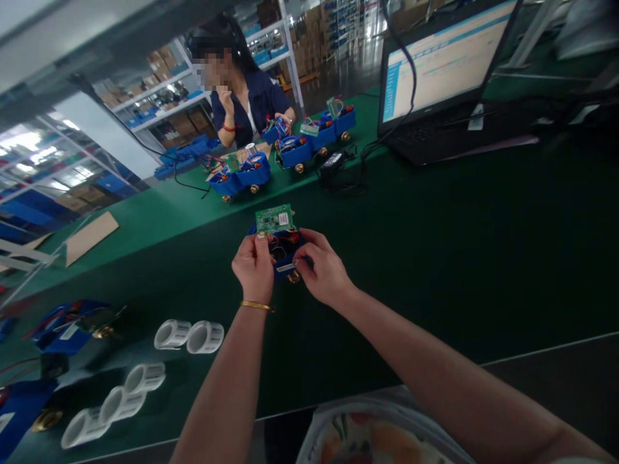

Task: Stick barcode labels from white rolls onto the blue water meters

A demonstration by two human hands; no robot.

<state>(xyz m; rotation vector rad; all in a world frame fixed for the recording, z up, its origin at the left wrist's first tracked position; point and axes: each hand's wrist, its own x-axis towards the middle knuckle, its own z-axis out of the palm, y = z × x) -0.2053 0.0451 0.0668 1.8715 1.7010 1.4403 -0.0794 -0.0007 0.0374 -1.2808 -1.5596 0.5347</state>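
Note:
A blue meter housing (285, 248) with red wires and a brass fitting sits on the green table (435, 258) between my hands. A green circuit board (275, 219) stands up from its far side. My left hand (254, 265) grips the housing's left side, thumb near the board's lower edge. My right hand (323, 267) is closed on the right side, fingers pinching at a small white label on the front.
Several blue meter units (290, 151) line the far edge before a seated person (246, 96). A laptop (445, 71) with cables and a power adapter (331, 162) stands far right. White label rolls (188, 335) and more blue units (68, 325) lie near left. Cardboard (89, 237) lies at left.

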